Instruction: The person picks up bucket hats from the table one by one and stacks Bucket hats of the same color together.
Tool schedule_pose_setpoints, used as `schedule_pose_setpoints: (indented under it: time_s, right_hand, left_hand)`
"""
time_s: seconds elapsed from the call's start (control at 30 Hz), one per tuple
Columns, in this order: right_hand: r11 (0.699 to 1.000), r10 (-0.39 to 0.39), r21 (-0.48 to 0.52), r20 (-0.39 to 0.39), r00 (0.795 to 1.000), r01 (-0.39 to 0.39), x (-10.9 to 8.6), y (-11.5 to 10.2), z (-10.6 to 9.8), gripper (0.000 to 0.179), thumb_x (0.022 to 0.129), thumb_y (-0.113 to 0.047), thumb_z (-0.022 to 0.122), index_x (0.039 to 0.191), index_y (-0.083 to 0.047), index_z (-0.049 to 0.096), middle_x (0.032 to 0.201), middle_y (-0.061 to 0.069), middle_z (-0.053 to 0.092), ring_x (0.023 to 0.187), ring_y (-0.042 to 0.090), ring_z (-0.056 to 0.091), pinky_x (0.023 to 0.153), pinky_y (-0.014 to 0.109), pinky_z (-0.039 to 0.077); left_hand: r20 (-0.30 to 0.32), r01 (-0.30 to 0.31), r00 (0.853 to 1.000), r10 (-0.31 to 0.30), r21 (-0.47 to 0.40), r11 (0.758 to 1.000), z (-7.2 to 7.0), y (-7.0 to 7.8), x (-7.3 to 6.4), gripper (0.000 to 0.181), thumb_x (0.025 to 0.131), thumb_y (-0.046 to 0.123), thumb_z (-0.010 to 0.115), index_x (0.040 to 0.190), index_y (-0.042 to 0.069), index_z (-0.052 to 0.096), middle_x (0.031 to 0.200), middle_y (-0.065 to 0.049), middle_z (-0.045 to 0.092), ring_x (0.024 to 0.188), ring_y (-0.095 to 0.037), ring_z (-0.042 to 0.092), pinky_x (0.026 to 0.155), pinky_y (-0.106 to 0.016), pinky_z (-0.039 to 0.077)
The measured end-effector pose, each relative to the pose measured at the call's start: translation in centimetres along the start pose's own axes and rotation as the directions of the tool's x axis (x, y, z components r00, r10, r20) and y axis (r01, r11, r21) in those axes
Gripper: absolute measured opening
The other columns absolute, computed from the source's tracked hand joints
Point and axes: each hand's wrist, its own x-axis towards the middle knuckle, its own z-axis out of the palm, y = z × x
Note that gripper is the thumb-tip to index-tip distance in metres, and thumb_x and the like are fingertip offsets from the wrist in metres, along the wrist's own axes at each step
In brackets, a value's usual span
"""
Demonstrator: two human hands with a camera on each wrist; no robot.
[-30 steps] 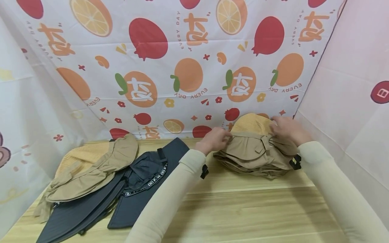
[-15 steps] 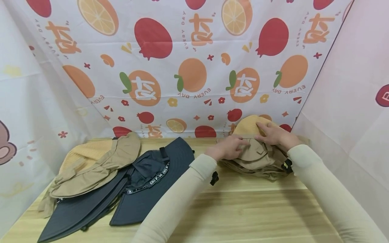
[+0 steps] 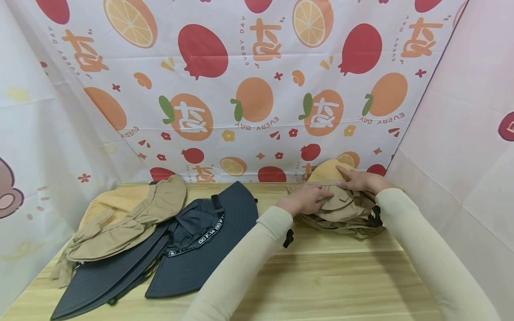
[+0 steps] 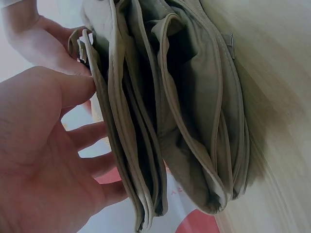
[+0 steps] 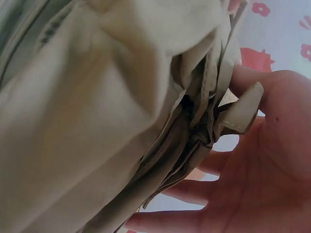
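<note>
A stack of khaki sun hats [image 3: 343,214] with a yellow woven crown [image 3: 324,173] on top lies at the back right of the table. My left hand [image 3: 307,199] rests on the top brim from the left, its fingers extended. On the other side my right hand [image 3: 359,179] lies over the crown and brim with fingers spread. In the left wrist view several layered brims [image 4: 146,121] sit beneath the left hand [image 4: 53,145]. The right wrist view has the right hand [image 5: 252,170] against bunched khaki cloth [image 5: 112,116] and a strap end [image 5: 243,112].
On the left, a khaki hat with a yellow crown [image 3: 120,223] lies over dark brimmed hats [image 3: 100,285]. Beside it is a dark hat [image 3: 201,249] with a lettered band. Fruit-print curtains [image 3: 257,147] stand behind and at both sides of the wooden table [image 3: 341,285].
Both hands have moved inward over the top of the khaki stack, the right one leftward from its right edge. The stack's top now sits lower and the crown looks flatter.
</note>
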Motion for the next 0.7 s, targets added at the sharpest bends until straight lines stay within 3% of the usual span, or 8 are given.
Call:
schedule_pose_setpoints:
  time_s: [0.13,0.43,0.7]
  right_hand:
    - [0.998,0.013,0.056,0.052,0.999,-0.016,0.7,0.3,-0.1,0.079,0.111,-0.041,0.039,0.164,-0.001,-0.003,0.166,0.038,0.003,0.152,0.059,0.010,0.121,0.070,0.020]
    - [0.987,0.042,0.151,0.114,0.993,-0.059,1.8,0.8,0.2,0.078,0.112,-0.038,0.039,0.164,-0.003,-0.007,0.166,0.036,-0.008,0.153,0.059,0.000,0.122,0.071,0.014]
    - [0.984,0.067,0.155,0.155,0.986,-0.091,2.3,0.6,0.1,0.078,0.111,-0.041,0.039,0.165,-0.006,-0.006,0.167,0.034,-0.010,0.153,0.059,-0.002,0.121,0.072,0.014]
  left_hand:
    - [0.002,0.013,1.000,-0.013,-0.020,1.000,0.3,-0.1,0.0,0.044,0.111,0.023,0.045,0.154,0.029,0.049,0.141,-0.003,0.059,0.126,-0.019,0.057,0.109,-0.030,0.046]
    - [-0.001,0.052,0.999,-0.052,-0.061,0.997,0.9,-0.7,0.0,0.044,0.112,0.023,0.040,0.155,0.032,0.047,0.162,0.000,0.046,0.150,-0.021,0.043,0.123,-0.036,0.037]
    - [0.009,0.077,0.997,-0.077,-0.088,0.993,1.3,-1.1,0.3,0.044,0.113,0.024,0.039,0.155,0.033,0.048,0.163,0.003,0.045,0.153,-0.017,0.039,0.124,-0.034,0.035]
